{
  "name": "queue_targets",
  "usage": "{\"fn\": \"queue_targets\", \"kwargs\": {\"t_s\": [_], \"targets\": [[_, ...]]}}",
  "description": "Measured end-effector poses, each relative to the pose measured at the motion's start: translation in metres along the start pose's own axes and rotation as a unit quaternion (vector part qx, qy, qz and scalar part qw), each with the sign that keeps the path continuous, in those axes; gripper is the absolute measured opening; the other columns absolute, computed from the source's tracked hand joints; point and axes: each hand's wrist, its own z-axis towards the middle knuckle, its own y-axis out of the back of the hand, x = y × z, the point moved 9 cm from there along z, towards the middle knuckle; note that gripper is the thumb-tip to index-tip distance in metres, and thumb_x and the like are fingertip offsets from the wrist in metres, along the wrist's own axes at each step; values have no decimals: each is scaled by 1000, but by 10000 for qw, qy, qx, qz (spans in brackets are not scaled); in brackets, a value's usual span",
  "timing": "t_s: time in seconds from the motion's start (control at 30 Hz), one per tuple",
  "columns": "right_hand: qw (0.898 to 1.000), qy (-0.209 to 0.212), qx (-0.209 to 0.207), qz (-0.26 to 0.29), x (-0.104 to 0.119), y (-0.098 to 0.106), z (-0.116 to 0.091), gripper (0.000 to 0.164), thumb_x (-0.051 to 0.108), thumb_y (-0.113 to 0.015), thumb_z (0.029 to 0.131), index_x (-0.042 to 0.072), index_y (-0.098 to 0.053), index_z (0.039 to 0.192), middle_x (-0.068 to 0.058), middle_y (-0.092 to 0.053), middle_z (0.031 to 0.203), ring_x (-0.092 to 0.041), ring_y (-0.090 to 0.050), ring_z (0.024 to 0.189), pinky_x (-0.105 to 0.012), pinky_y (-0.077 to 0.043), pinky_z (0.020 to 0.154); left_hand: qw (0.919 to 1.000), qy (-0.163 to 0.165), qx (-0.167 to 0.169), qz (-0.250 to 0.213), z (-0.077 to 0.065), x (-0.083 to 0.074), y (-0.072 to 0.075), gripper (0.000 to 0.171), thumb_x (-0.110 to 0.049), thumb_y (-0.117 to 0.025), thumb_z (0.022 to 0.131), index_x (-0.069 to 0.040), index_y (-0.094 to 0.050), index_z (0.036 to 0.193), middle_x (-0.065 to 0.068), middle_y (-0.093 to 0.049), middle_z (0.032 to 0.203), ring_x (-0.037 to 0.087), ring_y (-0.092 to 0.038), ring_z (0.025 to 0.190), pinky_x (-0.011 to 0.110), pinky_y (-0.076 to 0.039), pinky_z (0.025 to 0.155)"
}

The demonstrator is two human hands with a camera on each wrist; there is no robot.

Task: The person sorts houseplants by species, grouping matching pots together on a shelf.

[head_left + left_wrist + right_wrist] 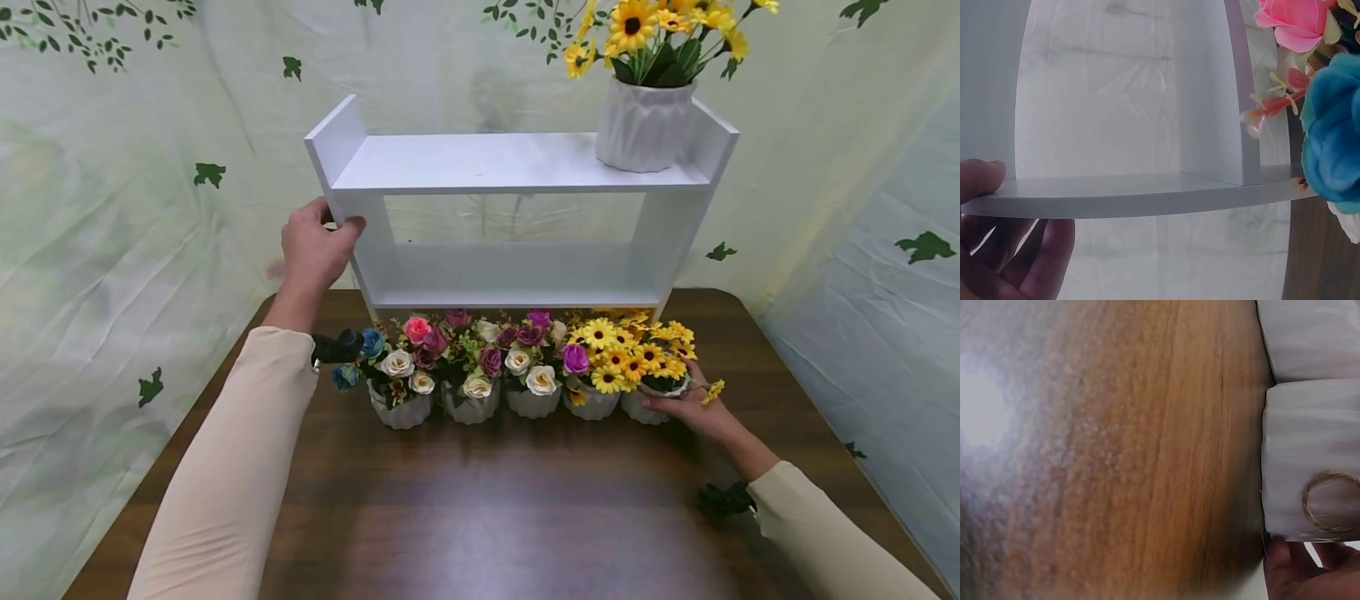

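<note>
My left hand (318,246) grips the left side panel of a white two-tier shelf (465,162), thumb in front and fingers behind. In the left wrist view, the thumb and fingers lie on opposite faces of the panel (1129,206). My right hand (701,408) holds the rightmost white flowerpot (633,407), which carries yellow daisies (663,354); its thumb lies along the pot's front. From the right wrist, the fingers touch that pot's side (1310,437), which has a twine ring (1307,500). The neighbouring pot stands close beside it.
Several potted flowers stand in a row before the shelf, including white and purple roses (540,379) and blue roses (371,342). Another white pot (645,125) with yellow daisies stands on the shelf's top right. Everything is on a brown wooden table (480,500), with a leaf-patterned cloth (112,250) behind.
</note>
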Motion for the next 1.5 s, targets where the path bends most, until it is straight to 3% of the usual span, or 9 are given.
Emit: {"fn": "queue_targets", "kwargs": {"t_s": [0.47, 0.63, 0.77, 0.9, 1.07, 1.13, 1.27, 1.37, 1.5], "targets": [[9995, -10, -91, -297, -2, -2, -1, 92, 17, -71, 90, 5, -7, 155, -20, -23, 156, 8, -38, 115, -4, -41, 86, 10000, -50, -29, 17, 0, 0, 2, 47, -27, -54, 94, -4, -59, 134, 19, -63, 133, 34, -64, 116, 51, -52, 100], [9990, -81, -154, -403, -2, -1, -3, 93, 19, -71, 91, 7, -6, 156, -19, -23, 158, -15, -40, 132, -5, -40, 87, 10000, -49, -23, 18, 0, 0, 1, 47, -27, -54, 94, -3, -59, 134, 19, -63, 134, 34, -63, 117, 51, -52, 100], [9981, -235, -220, -534, -3, 0, -4, 97, 24, -71, 91, 7, -2, 158, -21, -21, 161, -34, -32, 143, -22, -41, 101, 10000, -64, -11, 5, 0, 0, 0, 47, -27, -54, 94, -3, -59, 134, 20, -63, 133, 34, -63, 118, 52, -52, 100], [9966, -347, -352, -660, -5, 3, -6, 99, 27, -72, 90, 6, -4, 158, -22, -24, 160, -37, -32, 144, -44, -38, 109, 10000, -63, 16, 7, 0, 0, -3, 46, -26, -55, 93, -2, -60, 132, 20, -64, 132, 35, -63, 116, 52, -52, 99], [9946, -329, -479, -865, -4, 11, -8, 97, 30, -72, 90, 6, -6, 158, -21, -27, 158, -36, -35, 142, -22, -41, 99, 10000, -36, -8, 60, 0, 0, -4, 46, -26, -55, 93, -3, -60, 132, 19, -64, 132, 35, -64, 116, 51, -53, 98], [9946, -333, -506, -847, -2, 15, -10, 98, 31, -71, 90, 6, -5, 158, -21, -26, 159, -37, -33, 143, -24, -42, 102, 9999, -30, -30, 104, 0, 0, -3, 46, -27, -55, 93, -4, -61, 132, 19, -64, 132, 36, -64, 116, 51, -53, 98], [9944, -335, -578, -816, 3, 26, -17, 99, 31, -72, 90, 6, -4, 158, -21, -20, 162, -39, -28, 146, -48, -37, 114, 9999, -38, -59, 137, 0, 1, -1, 45, -26, -55, 93, -4, -61, 131, 19, -65, 132, 36, -64, 116, 51, -53, 98], [9931, -286, -673, -921, 8, 39, -28, 95, 31, -70, 92, 8, -6, 158, -18, -19, 161, -30, -31, 144, -30, -42, 109, 9999, -49, -28, 147, 0, 1, -2, 45, -26, -54, 93, -3, -61, 131, 20, -65, 131, 36, -64, 115, 52, -53, 98], [9901, -68, -852, -1111, 18, 62, -46, 88, 29, -67, 94, 17, -9, 159, -9, -26, 157, 0, -37, 131, -2, -38, 83, 9999, -60, 9, 129, 0, 0, -4, 45, -27, -55, 93, -4, -61, 131, 20, -65, 131, 36, -64, 114, 52, -53, 97]]}}
